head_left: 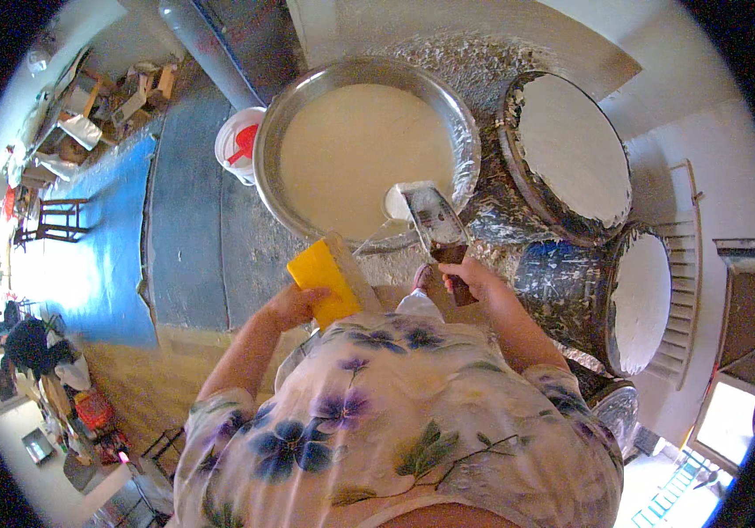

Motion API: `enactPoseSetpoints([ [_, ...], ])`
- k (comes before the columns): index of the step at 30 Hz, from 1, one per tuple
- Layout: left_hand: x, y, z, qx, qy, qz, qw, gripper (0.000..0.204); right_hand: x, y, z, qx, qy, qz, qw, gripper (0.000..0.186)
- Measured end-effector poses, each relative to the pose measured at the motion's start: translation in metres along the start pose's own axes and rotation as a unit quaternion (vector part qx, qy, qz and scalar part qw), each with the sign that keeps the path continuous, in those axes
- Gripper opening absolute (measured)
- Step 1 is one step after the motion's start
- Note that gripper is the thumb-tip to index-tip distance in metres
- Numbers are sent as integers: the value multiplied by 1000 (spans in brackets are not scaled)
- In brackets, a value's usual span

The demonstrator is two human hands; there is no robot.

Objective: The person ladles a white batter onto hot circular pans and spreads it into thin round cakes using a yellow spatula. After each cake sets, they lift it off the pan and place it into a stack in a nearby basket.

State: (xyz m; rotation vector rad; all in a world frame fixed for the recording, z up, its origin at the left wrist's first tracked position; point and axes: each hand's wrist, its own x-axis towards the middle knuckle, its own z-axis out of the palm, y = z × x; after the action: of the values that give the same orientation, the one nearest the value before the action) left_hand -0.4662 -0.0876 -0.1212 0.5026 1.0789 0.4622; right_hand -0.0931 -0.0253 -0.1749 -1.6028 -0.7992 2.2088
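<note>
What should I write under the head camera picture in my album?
By a metal basin of pale liquid, the left hand holds a yellow block, the right hand a dark-handled tool.

Nothing legible from where I'm standing: can't make out a label, sign, brand or number on anything here.
</note>
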Motion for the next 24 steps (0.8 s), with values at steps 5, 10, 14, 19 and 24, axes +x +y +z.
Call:
enactPoseSetpoints([
  [5, -1, 7, 25, 75, 98, 12, 992, 25, -5, 26, 8, -17, -47, -27, 998, 12],
  [10, 7, 30, 31, 166, 99, 52, 980, 27, 6, 57, 9, -119, 45, -97, 987, 12],
  [14, -2, 45, 31, 149, 106, 157, 970, 20, 17, 67, 17, -164, 142, -150, 965, 16],
  [19, -45, 85, 39, 215, 96, 211, 949, 30, 11, 51, 41, -100, 186, -192, 958, 17],
  [24, -104, 126, 61, 306, 79, 173, 933, 35, 1, 20, 60, -127, 199, -259, 937, 16],
])
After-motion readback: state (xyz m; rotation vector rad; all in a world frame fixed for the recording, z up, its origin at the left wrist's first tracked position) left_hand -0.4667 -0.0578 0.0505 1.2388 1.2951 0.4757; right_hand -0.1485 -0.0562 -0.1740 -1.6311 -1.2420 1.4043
